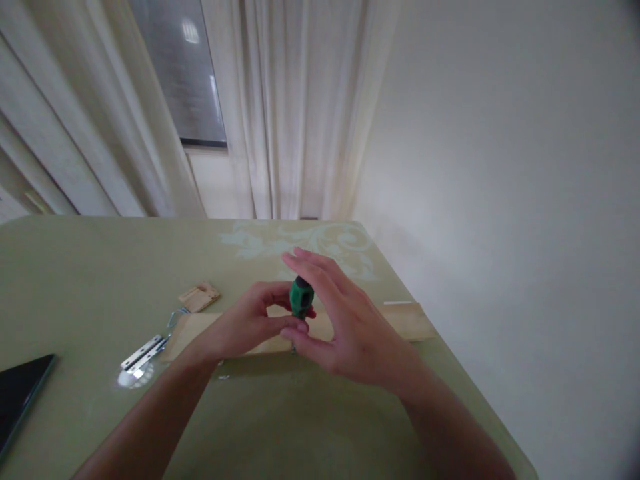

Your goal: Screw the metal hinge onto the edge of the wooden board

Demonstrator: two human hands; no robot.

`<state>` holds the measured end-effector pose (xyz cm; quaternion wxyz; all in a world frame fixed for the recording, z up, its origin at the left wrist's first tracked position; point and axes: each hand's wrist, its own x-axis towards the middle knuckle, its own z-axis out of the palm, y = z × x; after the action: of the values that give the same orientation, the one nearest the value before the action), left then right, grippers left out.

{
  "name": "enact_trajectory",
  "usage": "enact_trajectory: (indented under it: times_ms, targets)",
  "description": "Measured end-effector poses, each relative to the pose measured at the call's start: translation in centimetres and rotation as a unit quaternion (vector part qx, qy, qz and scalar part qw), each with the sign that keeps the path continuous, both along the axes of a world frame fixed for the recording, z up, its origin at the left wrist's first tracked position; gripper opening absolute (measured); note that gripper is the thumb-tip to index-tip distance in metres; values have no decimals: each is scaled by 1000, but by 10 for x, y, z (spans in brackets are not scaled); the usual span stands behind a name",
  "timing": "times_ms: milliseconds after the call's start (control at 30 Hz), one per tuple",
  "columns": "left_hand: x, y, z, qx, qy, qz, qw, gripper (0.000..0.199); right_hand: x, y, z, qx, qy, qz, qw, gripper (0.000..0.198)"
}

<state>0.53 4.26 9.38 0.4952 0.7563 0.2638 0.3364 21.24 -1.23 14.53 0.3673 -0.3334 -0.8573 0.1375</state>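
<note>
Lower centre — left hand (253, 320), fingers gripping a green screwdriver (301, 298), right hand (353, 327) open beside it, board (407, 322) below

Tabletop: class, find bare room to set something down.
Bare tabletop: left, between curtain and dark object; behind the wooden board, across the pale pattern. Crowded: the board's left end, by metal pieces and wooden block; its middle, around left hand, right hand and green handle.

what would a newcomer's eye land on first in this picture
Probably the green-and-black handle at the center, framed by the left grip and the right grip. Next might be the pale wooden board lying crosswise beneath them on the greenish tabletop, then the shiny perforated metal strips by its left end.
</note>
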Motion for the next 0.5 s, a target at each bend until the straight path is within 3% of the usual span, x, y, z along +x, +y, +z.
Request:
enact_trajectory:
  times_ms: [133,267,433,500]
  targets:
    - [-1,0,1,5,21,3,1000,28,-1,1,0,4,15,1,1000,68]
    - [-1,-1,2,8,27,-7,1000,22,0,0,0,-3,10,17,1000,81]
    - [1,-2,2,7,37,-1,999,25,0,1,0,10,29,9,999,70]
    - [1,-1,3,10,41,-14,999,21,-1,1,0,1,17,20,1000,77]
